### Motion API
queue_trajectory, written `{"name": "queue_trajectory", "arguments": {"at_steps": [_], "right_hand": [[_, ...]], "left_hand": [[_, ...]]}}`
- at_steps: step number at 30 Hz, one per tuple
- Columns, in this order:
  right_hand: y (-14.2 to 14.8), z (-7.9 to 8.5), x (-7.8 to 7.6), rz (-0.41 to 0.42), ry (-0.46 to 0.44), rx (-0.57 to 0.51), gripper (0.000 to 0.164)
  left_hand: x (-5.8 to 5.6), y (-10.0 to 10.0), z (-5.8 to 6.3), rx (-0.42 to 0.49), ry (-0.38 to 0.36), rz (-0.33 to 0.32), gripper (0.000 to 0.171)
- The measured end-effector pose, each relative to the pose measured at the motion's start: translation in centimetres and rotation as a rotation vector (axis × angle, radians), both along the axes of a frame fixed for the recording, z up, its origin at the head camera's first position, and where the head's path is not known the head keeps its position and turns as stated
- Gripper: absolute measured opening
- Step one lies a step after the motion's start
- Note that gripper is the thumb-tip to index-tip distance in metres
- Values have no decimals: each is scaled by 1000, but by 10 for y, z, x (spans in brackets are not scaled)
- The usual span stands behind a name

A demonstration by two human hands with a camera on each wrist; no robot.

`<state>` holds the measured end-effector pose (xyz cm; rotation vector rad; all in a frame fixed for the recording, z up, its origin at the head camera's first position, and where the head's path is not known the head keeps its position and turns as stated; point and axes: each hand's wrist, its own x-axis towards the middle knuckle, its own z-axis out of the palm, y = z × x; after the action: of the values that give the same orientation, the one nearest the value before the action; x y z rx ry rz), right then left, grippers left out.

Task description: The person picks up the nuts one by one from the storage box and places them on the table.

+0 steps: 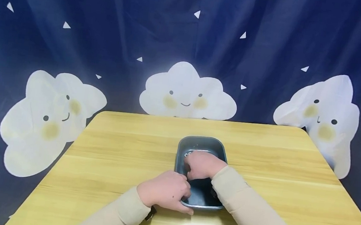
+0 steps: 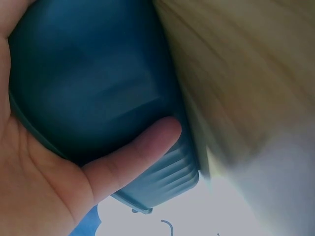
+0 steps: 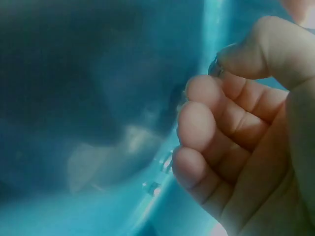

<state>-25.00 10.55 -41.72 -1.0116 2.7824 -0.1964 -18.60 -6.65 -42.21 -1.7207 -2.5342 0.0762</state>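
A dark blue-green plastic bin (image 1: 195,201) with rounded corners sits on the table. My left hand (image 1: 167,191) grips its near-left edge. In the left wrist view the thumb (image 2: 142,147) lies along the bin's outer wall. My right hand (image 1: 204,164) reaches down inside the bin. Between its thumb and forefinger it pinches a small shiny ring-like piece (image 3: 215,67), mostly hidden by the fingertips. Small round pieces (image 1: 187,154) lie on the bin floor just beyond that hand. Similar shiny pieces (image 3: 153,189) show beside the other curled fingers in the right wrist view.
The wooden table (image 1: 124,143) spreads out on all sides of the bin. Behind it hangs a dark blue curtain (image 1: 169,27) with white clouds and small triangles.
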Motion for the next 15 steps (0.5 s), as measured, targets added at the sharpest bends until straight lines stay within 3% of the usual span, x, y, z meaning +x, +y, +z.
{"name": "queue_trajectory", "arguments": {"at_steps": [15], "right_hand": [[17,25,-2,13,24,-155,12]], "left_hand": [[3,0,5,10,23,2,53]]}}
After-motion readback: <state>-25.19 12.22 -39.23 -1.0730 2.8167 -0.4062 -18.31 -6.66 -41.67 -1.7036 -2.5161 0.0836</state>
